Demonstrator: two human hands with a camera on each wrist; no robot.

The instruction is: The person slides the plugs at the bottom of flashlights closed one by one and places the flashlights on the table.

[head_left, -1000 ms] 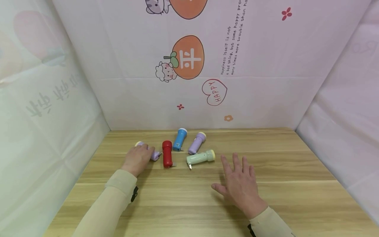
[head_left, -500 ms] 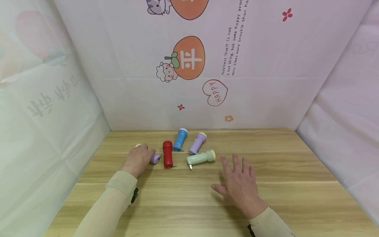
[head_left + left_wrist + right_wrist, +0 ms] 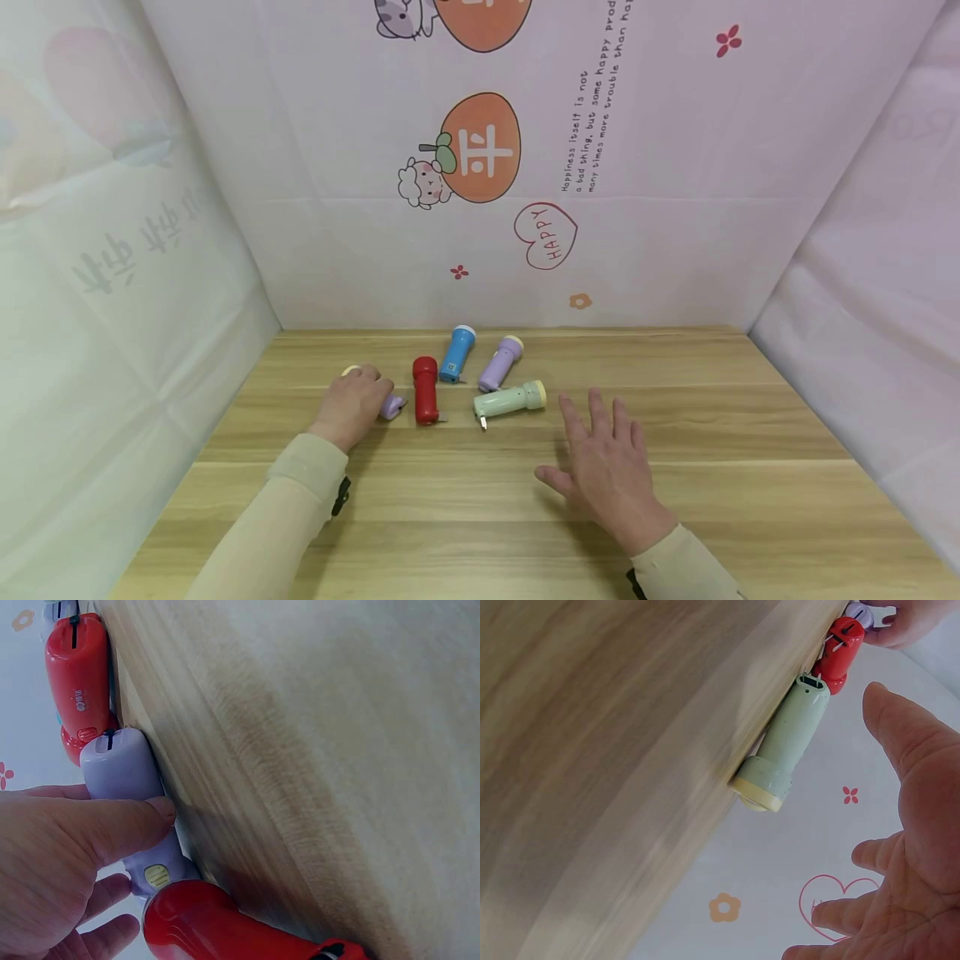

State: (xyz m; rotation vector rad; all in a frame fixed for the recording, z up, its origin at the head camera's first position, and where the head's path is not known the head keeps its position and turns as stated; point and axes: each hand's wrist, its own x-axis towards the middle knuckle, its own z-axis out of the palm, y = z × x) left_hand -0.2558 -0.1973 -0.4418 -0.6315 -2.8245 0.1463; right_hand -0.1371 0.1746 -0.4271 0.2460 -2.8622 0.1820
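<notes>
At the left of the group of small flashlights, my left hand [image 3: 352, 406] grips a lilac flashlight [image 3: 126, 771]. The thumb lies along one side of its body and the fingers are on the other. From above, only its tail and a bit of its pale yellow head show past the hand. A red flashlight [image 3: 425, 390] lies just to the right of it. My right hand [image 3: 611, 475] is spread with straight fingers over the table and holds nothing. Nearest to it lies a pale green flashlight [image 3: 510, 400], its small metal plug folded out.
Behind these lie a blue flashlight [image 3: 457, 354] and another lilac one, the rear lilac flashlight [image 3: 501, 364]. A second red flashlight [image 3: 217, 922] shows close to the left hand in the left wrist view. Printed cloth walls [image 3: 660, 275] enclose the wooden table [image 3: 450, 517].
The lilac flashlight's tail has shifted slightly toward me and less of its head shows past the left hand. The right hand and the other flashlights have stayed in place.
</notes>
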